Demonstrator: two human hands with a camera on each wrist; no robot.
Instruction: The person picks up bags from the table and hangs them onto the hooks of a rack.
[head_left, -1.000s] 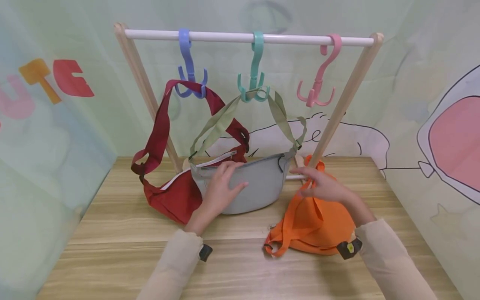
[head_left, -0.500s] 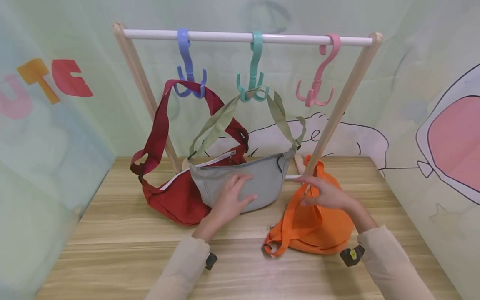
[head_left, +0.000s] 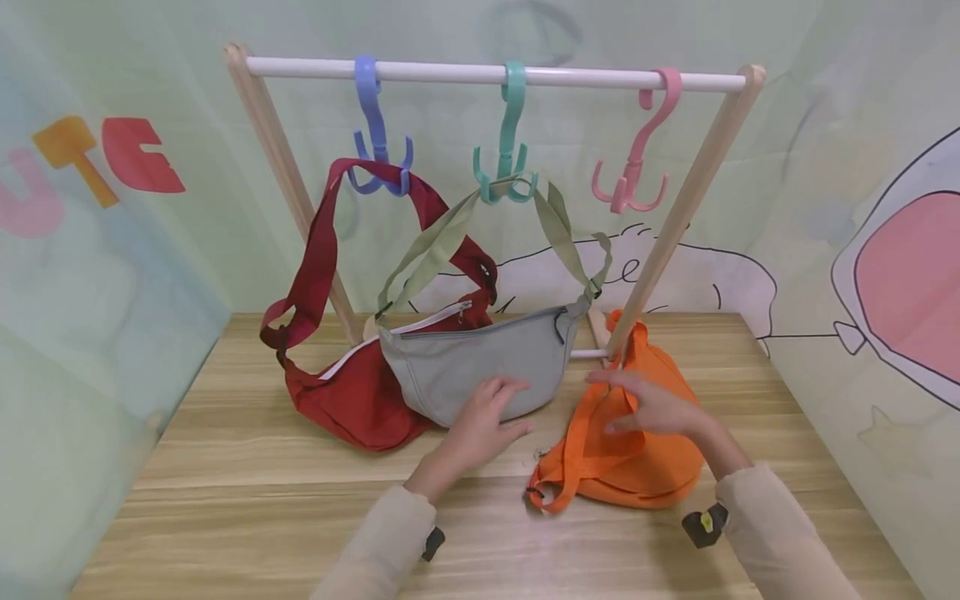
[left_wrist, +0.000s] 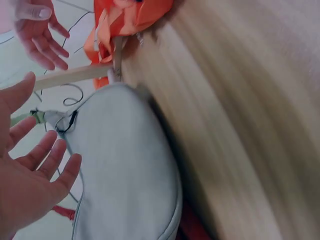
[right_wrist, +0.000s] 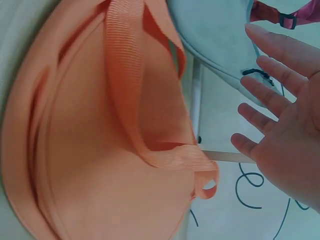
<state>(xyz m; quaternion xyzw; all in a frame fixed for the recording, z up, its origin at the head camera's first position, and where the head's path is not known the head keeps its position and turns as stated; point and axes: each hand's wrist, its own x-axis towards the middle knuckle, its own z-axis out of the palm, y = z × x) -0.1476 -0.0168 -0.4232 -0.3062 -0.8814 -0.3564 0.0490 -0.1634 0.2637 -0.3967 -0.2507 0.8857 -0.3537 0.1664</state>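
Observation:
My left hand (head_left: 483,425) hovers in front of the lower edge of a grey waist bag (head_left: 480,358), fingers loosely extended and holding nothing. In the left wrist view, the palm is apart from the bag. My right hand (head_left: 656,404) is over an orange backpack (head_left: 652,467) that lies on the table; the right wrist view shows its fingers spread and apart from the straps (right_wrist: 127,75). The grey bag's pale green strap loops over a green hook (head_left: 508,133). Behind it, a red waist bag (head_left: 352,408) has its strap on a blue hook (head_left: 375,125).
A wooden rack with a white bar (head_left: 435,73) carries the hooks, with a pink hook (head_left: 637,154) toward its right end. The rack stands at the back of the wooden table (head_left: 247,517). Printed curtains (head_left: 112,275) enclose the sides and back.
My left hand has moved down and to the right, away from the grey bag's upper edge. My right hand has lowered slightly over the orange backpack. The bags stay almost still.

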